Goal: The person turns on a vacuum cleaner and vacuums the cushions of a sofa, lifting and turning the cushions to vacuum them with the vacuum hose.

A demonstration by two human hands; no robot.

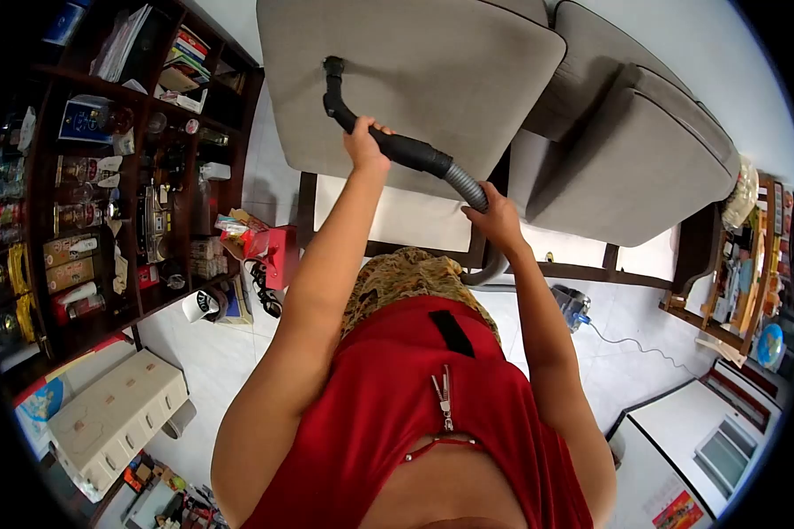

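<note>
My left hand [367, 144] is wrapped round the black handle of a vacuum cleaner wand [411, 152]. The wand's bent end runs to a small black nozzle [333, 66], which touches the large grey sofa cushion [415, 79]. Farther back, my right hand [498, 217] grips the grey ribbed vacuum hose [466, 186], fingers closed around it. From there the hose curves down past the sofa's dark wooden frame. On the floor to the right sits the vacuum cleaner body [571, 304], with a cord trailing away from it.
More grey cushions [635, 159] lean at the right of the sofa. A dark shelf unit [132, 291] full of bottles and boxes stands left. Near it are a red box [280, 257] and a cream cabinet [119, 419]. A white table [697, 441] is at lower right.
</note>
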